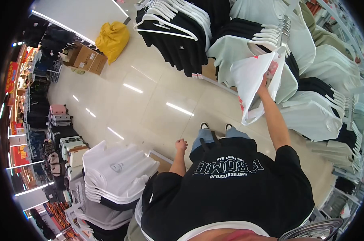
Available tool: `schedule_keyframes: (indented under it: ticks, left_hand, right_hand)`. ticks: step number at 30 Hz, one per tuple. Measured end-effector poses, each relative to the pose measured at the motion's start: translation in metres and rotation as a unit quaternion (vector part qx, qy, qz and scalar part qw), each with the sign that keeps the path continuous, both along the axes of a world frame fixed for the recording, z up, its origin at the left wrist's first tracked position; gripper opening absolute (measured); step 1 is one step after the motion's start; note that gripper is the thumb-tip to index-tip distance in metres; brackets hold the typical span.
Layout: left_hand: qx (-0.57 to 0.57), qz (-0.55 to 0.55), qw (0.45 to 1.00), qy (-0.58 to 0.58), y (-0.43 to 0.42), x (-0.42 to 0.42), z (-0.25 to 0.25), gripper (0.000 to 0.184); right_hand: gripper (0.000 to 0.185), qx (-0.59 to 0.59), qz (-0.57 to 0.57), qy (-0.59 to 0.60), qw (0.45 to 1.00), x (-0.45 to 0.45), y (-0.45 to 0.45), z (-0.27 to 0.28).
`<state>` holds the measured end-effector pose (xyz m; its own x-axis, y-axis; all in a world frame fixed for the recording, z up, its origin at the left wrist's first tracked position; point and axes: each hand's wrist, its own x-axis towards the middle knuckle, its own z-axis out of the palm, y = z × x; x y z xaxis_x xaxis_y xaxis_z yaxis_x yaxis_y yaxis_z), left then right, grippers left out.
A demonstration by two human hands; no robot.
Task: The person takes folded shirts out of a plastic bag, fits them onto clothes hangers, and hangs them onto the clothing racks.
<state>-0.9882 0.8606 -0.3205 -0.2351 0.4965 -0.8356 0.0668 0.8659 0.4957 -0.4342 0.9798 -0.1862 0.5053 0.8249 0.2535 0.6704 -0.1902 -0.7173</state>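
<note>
My right hand [263,85] is closed on a white plastic bag [246,74] with red print, partly hidden in its folds. The bag hangs in front of a rack of pale and black shirts on white hangers [266,36]. To the left, my left hand [181,145] hangs low over the floor, its fingers loosely bent and holding nothing. It is nearest to a stack of white shirts [117,166] on hangers at the lower left.
A yellow bag [113,40] and an open cardboard box [87,59] stand on the tiled floor at the upper left. Suitcases [71,146] line the left side. Black shirts [178,46] hang at the top, and more clothes racks run down the right.
</note>
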Motion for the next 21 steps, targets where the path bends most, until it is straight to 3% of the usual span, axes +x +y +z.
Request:
schedule_keyframes:
  ticks: [2, 6, 9, 12, 14, 15, 21]
  left_hand:
    - [0.017, 0.007, 1.0, -0.008, 0.015, -0.011, -0.003, 0.028]
    - [0.031, -0.004, 0.999, -0.03, 0.042, -0.008, -0.001, 0.027]
    - [0.025, -0.031, 0.998, -0.043, 0.052, 0.003, 0.005, 0.026]
    - [0.024, -0.059, 0.996, -0.055, 0.06, 0.021, 0.01, 0.027]
    - [0.038, -0.077, 0.994, -0.067, 0.068, 0.037, 0.012, 0.028]
    - [0.054, -0.088, 0.992, -0.078, 0.073, 0.047, 0.018, 0.028]
    - [0.205, -0.178, 0.947, -0.171, 0.095, 0.133, 0.108, 0.031]
  right_hand:
    - [0.04, -0.017, 0.019, 0.028, 0.999, 0.002, -0.008, 0.016]
    - [0.03, -0.034, -0.018, -0.069, 0.997, -0.04, -0.026, 0.113]
    - [0.037, -0.121, 0.004, -0.077, 0.99, -0.056, -0.031, 0.159]
    - [0.033, -0.002, 0.019, -0.123, 0.992, -0.056, -0.036, 0.164]
    - [0.031, 0.06, -0.024, -0.071, 0.995, -0.086, -0.05, 0.213]
    - [0.027, 0.114, -0.016, -0.072, 0.991, -0.084, -0.055, 0.212]
    - [0.016, 0.176, -0.085, 0.065, 0.979, -0.088, -0.102, 0.257]
